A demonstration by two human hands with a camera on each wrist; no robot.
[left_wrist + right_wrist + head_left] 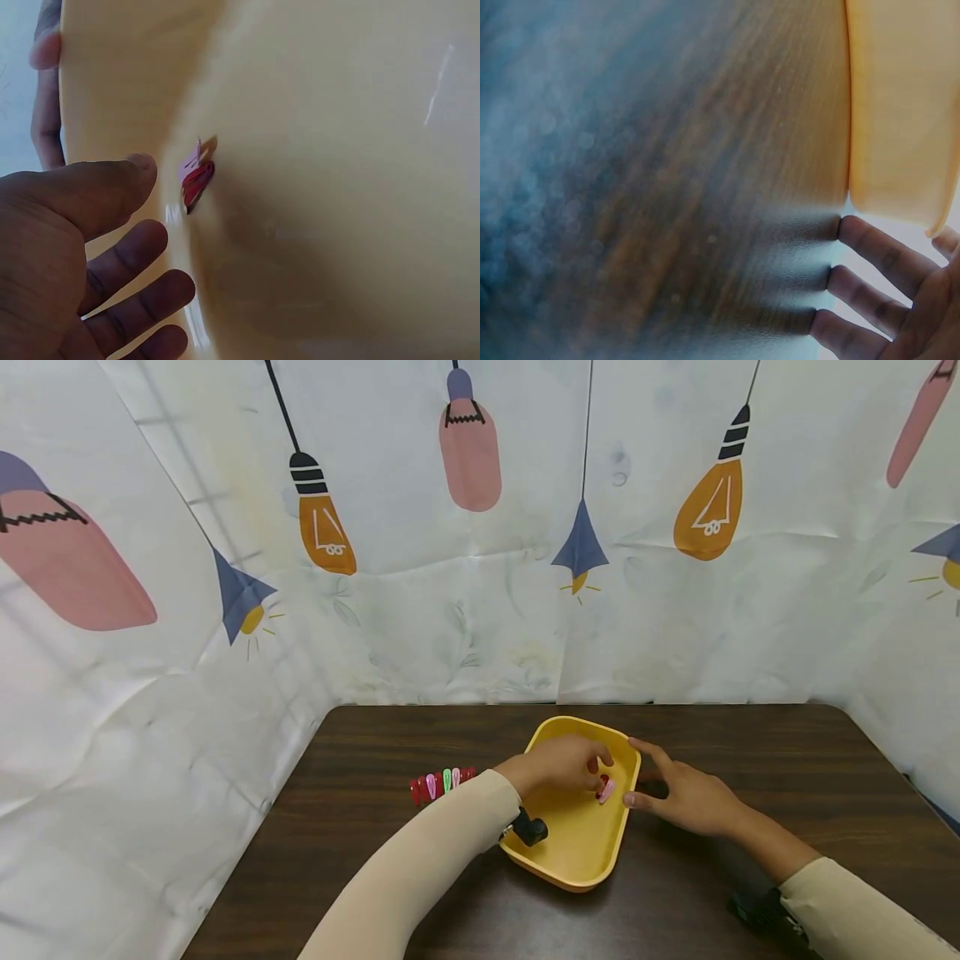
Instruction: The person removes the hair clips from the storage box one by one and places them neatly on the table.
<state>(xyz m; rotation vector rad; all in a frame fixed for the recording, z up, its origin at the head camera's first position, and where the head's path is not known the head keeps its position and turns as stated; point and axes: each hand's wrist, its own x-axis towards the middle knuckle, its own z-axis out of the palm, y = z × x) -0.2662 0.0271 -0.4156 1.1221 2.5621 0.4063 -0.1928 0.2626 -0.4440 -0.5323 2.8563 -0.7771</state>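
Inside a yellow tray (577, 852), a pink and a red hair clip (606, 791) lie close together by the right wall. My left hand (564, 764) is over the tray with its fingers loosely bent and nothing between them. In the left wrist view, the thumb and fingertips stand just short of the hair clips (196, 176). My right hand (686, 793) is at the tray's right side, thumb and forefinger spread along the rim. Its other fingertips (855, 229) rest on the table in the right wrist view.
A row of several red, pink and green hair clips (442, 782) lies on the dark wooden table (360, 760), left of the tray and partly behind my left sleeve. A white printed sheet (450, 610) hangs behind the table and along its left side.
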